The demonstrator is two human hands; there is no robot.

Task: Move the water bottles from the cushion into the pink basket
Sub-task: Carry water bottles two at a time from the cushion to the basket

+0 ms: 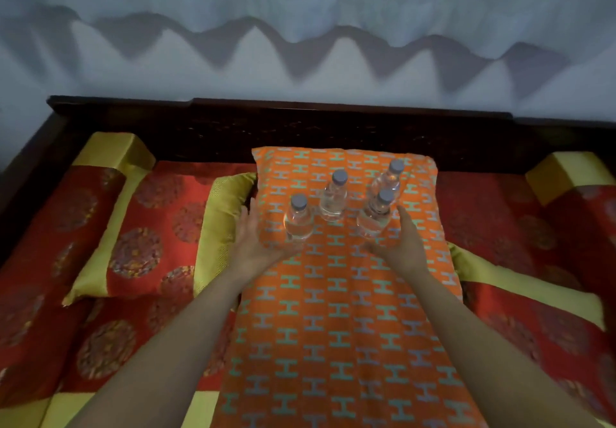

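Orange cushion (333, 311) soft, four water bottles (333, 199) upright. Our left hand (256, 237), right hand (405, 241) flanked front pair (298, 219), uncurled, gripping nothing; we judged low grips safest.

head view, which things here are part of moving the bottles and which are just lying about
For the job: left water bottle, middle water bottle, rear right water bottle, front right water bottle, orange cushion, left hand, right hand; no pink basket in view.
Lying about: left red-and-gold pillow, wooden backrest, curtain.

The rear bottle (388, 176) is half hidden by the front bottle (375, 217).
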